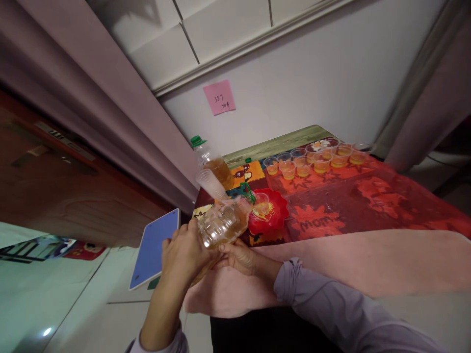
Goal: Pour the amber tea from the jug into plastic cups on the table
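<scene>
A clear plastic bottle (225, 223) of yellowish-brown liquid lies tilted in both my hands, its neck end pointing right. My left hand (186, 255) is wrapped over its near left side. My right hand (237, 257) grips it from below on the right. Beyond its neck is a red scalloped plate (281, 215), and a clear plastic cup (261, 205) stands in that plate. A green plastic piece (247, 192) shows by the bottle's neck. Whether liquid is flowing I cannot make out.
Behind stands a second bottle (221, 171) with a green cap, beside a stack of clear cups (211, 184). Several cups holding yellow liquid (322, 162) line the table's back right. A loose green cap (248, 160) lies near the back edge. A blue board (156, 247) is at left.
</scene>
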Tool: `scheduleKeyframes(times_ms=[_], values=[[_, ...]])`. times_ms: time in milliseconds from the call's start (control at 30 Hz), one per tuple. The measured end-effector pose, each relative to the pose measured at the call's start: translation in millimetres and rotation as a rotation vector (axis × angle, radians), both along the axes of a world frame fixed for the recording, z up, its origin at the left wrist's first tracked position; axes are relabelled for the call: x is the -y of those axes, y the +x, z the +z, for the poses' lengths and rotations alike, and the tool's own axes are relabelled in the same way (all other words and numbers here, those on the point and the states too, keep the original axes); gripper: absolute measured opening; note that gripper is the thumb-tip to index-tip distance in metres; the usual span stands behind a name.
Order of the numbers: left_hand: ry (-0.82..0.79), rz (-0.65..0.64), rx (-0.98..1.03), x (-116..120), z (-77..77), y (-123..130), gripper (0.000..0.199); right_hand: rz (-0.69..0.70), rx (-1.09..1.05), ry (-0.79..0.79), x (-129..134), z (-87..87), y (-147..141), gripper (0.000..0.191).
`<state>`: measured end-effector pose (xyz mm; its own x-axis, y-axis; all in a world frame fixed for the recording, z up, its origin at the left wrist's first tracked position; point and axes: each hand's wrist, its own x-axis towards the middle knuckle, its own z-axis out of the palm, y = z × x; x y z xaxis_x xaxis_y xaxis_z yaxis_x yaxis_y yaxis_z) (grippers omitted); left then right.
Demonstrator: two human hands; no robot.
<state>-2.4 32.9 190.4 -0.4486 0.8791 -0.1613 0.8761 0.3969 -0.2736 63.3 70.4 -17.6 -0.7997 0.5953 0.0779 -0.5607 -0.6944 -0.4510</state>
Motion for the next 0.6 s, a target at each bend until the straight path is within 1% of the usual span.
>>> scheduleKeyframes(times_ms=[167,300,600], values=[[0.032,-0.017,0.0,1.3,-2.5,-1.9,0.072,0.001,-0.002,0.008,0.7,3.2,2.4,0.063],[0.056,-0.028,0.004,2.7,-4.3,-3.7,0.072,-0.006,0.003,0.021,1.0,3.4,3.2,0.066],[0.021,-0.002,0.007,0.2,-1.8,-0.8,0.073,-0.004,0.007,0.024,0.7,0.9,1.0,0.068]])
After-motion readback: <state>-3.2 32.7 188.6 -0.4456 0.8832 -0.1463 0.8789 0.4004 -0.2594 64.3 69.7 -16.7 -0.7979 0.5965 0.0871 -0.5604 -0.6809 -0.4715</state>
